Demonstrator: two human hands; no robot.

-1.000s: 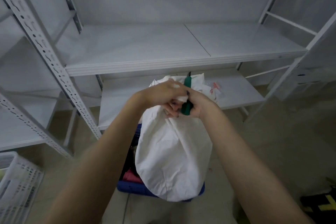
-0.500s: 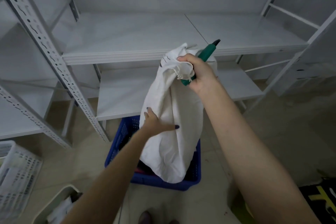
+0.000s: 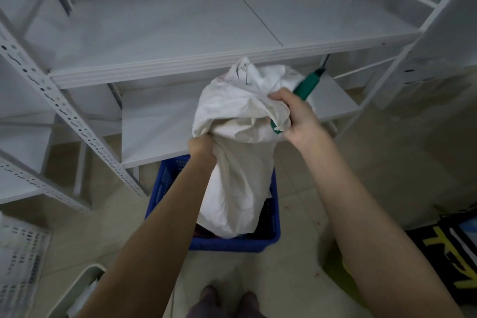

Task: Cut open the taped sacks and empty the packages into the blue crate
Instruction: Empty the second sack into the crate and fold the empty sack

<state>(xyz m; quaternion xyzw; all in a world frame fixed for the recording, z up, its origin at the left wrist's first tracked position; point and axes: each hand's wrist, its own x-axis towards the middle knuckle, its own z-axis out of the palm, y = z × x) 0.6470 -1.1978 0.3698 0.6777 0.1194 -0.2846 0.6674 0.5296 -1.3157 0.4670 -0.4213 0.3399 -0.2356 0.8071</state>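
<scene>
Head view: white sack held upended, lower end down in blue crate at 6 o'clock. Left hand fingers clamped on fabric at 9 o'clock; right hand at 3 o'clock gripping fabric plus green cutter. Probably mid-emptying; contents hidden.
</scene>
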